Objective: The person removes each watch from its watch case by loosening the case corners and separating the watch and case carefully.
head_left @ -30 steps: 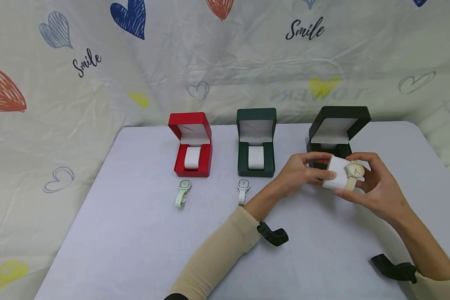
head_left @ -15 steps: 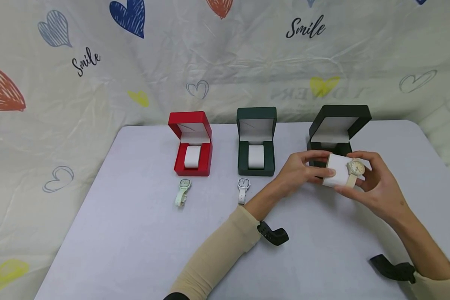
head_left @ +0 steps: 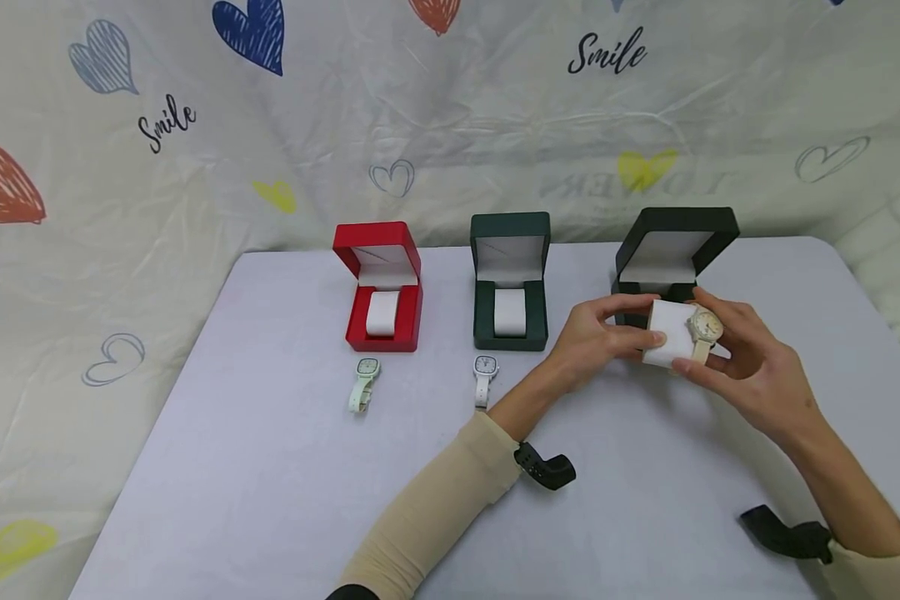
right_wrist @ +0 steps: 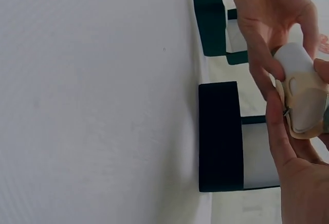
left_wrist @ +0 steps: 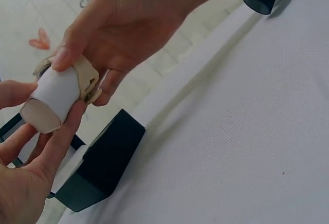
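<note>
In front of the open black box [head_left: 645, 225], both hands hold a white watch cushion [head_left: 667, 333] in the air. My left hand [head_left: 596, 337] grips the cushion's left end, thumb in front and fingers behind. A cream-strapped watch [head_left: 703, 327] loops round the right end, its round dial facing up. My right hand [head_left: 765, 371] pinches the watch there, with its thumb at the strap's lower edge. Seen from the left wrist, the strap [left_wrist: 87, 77] wraps the cushion [left_wrist: 56, 95]; in the right wrist view, fingers partly cover it.
An open red box [head_left: 360, 333] and an open green box [head_left: 487, 337], each with a white cushion inside, stand to the left. A pale green watch [head_left: 363, 387] and a white watch [head_left: 484, 379] lie before them on the white table [head_left: 270, 500].
Both hands, with the cushion and watch, have shifted slightly up and left in the head view. The right fingers have moved in closer round the watch. The boxes stay put.
</note>
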